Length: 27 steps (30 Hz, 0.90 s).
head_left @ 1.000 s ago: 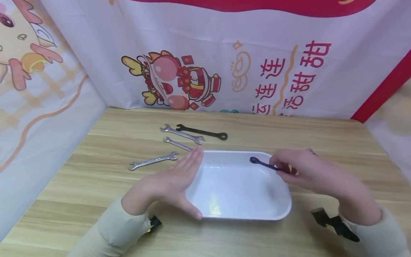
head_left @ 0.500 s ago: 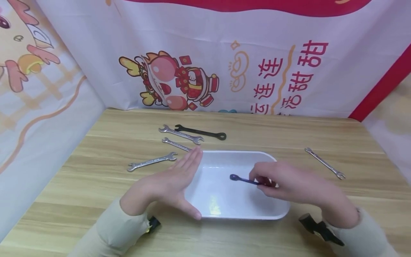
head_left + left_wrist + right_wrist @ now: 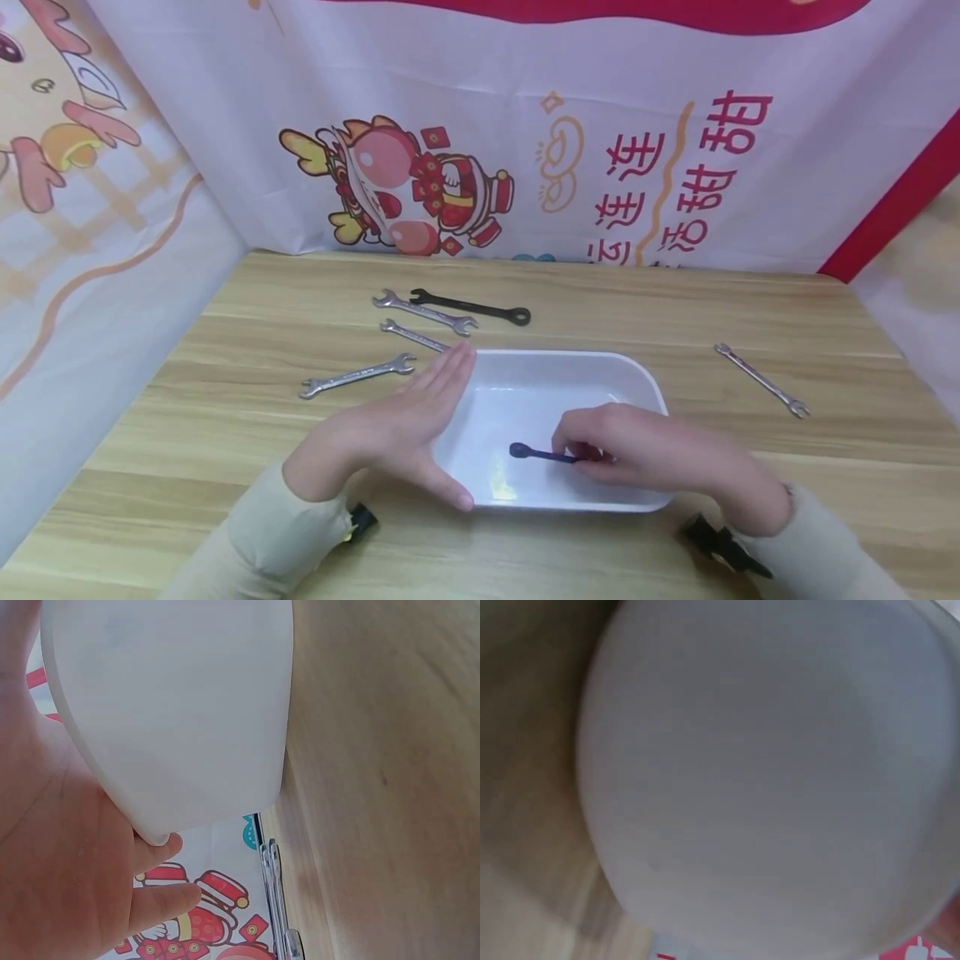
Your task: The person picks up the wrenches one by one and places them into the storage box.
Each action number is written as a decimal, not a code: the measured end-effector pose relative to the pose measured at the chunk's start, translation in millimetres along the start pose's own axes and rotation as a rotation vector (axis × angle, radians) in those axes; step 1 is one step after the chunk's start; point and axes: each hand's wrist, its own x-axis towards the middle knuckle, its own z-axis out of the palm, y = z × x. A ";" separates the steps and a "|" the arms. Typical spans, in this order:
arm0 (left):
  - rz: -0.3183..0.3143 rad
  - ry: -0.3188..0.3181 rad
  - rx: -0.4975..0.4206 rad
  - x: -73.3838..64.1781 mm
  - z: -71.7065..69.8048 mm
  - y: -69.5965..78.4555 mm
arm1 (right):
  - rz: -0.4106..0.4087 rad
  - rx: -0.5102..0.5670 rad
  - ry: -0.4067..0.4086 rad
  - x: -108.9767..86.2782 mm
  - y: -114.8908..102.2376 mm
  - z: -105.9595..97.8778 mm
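In the head view a white rectangular tray (image 3: 517, 400) with rounded corners sits on the table. My left hand (image 3: 401, 433) lies along its left end, fingers straight and thumb spread, palm against the rim. The left wrist view shows that palm beside the tray's outer wall (image 3: 180, 712). Over the tray's inside, my right hand (image 3: 622, 446) pinches a dark wrench (image 3: 536, 452); its round end points left, and the other end is hidden by the fingers. The right wrist view is mostly filled by the tray's outer wall (image 3: 765, 780).
Left of and behind the tray lie a black wrench (image 3: 472, 308), a silver wrench (image 3: 423, 313) partly against it, a smaller silver wrench (image 3: 412, 335) and another silver wrench (image 3: 356, 377). One slim wrench (image 3: 761, 379) lies to the right. A printed cloth (image 3: 465, 125) hangs behind the table.
My right hand has carried the dark wrench from the tray's right rim leftward and nearer to me, over the tray's inside. The slim wrench on the right has come into sight. My left hand stays put.
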 end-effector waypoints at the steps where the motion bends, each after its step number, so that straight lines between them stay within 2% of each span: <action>1: 0.000 0.001 -0.002 0.1 0.2 -0.2 | 0.010 0.006 -0.007 1.2 0.7 1.9; 9: -0.005 -0.003 -0.005 0.1 0.3 -0.5 | 0.054 0.072 -0.082 7.7 5.9 13.3; 19: 0.005 0.003 0.004 1.2 -0.4 -1.4 | 0.076 -0.001 -0.105 9.2 8.5 13.6; 27: -0.005 -0.005 -0.013 0.7 -0.5 -0.9 | 0.099 0.016 -0.146 8.9 10.0 14.4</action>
